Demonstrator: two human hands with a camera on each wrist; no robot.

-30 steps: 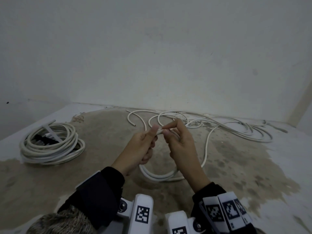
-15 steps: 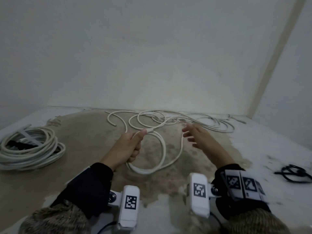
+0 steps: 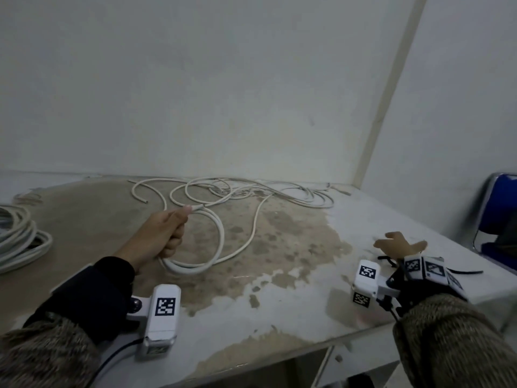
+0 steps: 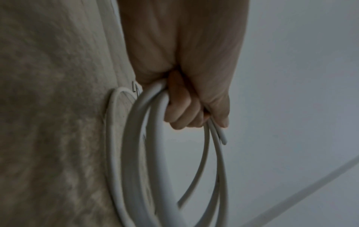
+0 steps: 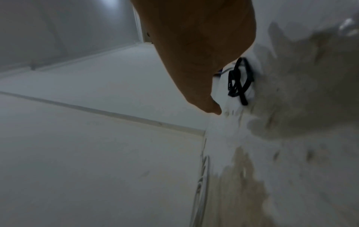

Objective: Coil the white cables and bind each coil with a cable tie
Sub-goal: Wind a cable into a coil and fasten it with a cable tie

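My left hand (image 3: 167, 233) grips a small coil of white cable (image 3: 219, 247) above the stained table (image 3: 279, 303); the cable's cut end sticks out past my thumb. The left wrist view shows the fingers (image 4: 184, 110) curled round several loops of the coil (image 4: 136, 153). From the coil the cable trails back to a loose tangle of white cable (image 3: 251, 191) by the wall. My right hand (image 3: 397, 245) hovers with fingers spread over black cable ties (image 3: 387, 259) at the table's right side. In the right wrist view the ties (image 5: 239, 79) lie just beside the hand (image 5: 204, 61), which holds nothing.
A larger coil of white cable (image 3: 19, 242) lies at the table's left edge. A blue chair (image 3: 498, 214) stands past the right edge. The wall (image 3: 251, 93) closes off the back. The table's front edge (image 3: 279, 357) runs close to my wrists.
My right hand has let go of the cable and swung right to the black ties. The left hand keeps its grip on the coil. The view has turned to the right.
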